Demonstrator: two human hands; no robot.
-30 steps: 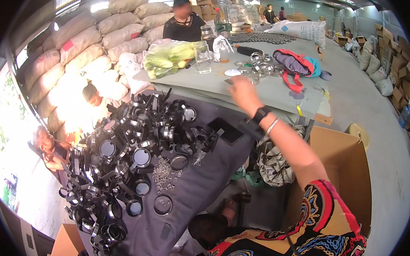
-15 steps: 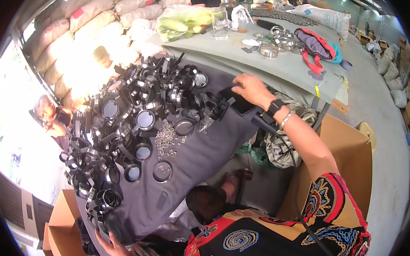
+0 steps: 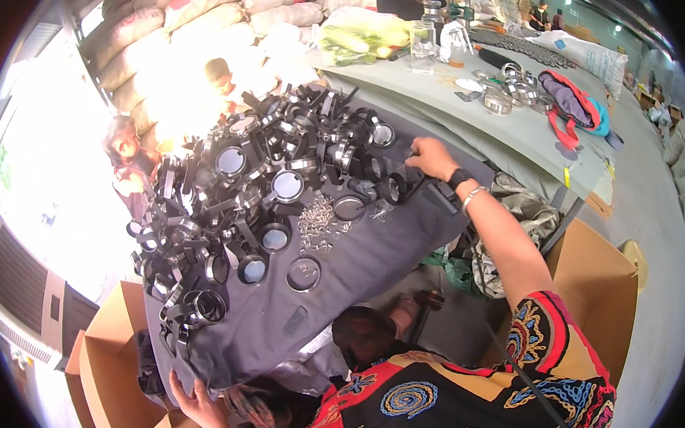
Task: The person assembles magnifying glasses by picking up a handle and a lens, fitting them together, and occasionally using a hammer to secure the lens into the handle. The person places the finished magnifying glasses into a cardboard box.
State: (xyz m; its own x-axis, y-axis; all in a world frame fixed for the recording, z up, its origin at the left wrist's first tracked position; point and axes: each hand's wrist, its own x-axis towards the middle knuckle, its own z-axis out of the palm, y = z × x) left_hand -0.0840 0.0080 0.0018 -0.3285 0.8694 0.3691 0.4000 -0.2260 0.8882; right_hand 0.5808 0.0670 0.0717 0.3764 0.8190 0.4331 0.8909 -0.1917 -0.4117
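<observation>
A dark grey cloth (image 3: 355, 270) covers the table before me. My right hand (image 3: 434, 158) is at its far right, fingers curled together; whatever they may hold is hidden. Just below that hand lies a black rectangular object (image 3: 439, 196). My left hand (image 3: 199, 405) is at the near left edge of the cloth, fingers stretched and apart. A large heap of round black-and-silver parts with black strips (image 3: 233, 199) fills the cloth's left and far side. Beside it are a pile of small metal fittings (image 3: 318, 222) and a shallow round piece (image 3: 303, 274) with bits inside.
Cardboard boxes stand at the left (image 3: 119, 341) and right (image 3: 594, 269). Behind, a grey table (image 3: 444, 83) carries a bag of green vegetables (image 3: 361, 36), a glass (image 3: 422, 48), metal rings (image 3: 515, 87) and a red-blue bag (image 3: 573, 102). Other people (image 3: 130, 158) are beyond the heap.
The whole view has shifted, with the scene moving right. My right hand has drawn its fingers in, and the flat black piece under it has left its place. My left hand stays near the cloth's edge.
</observation>
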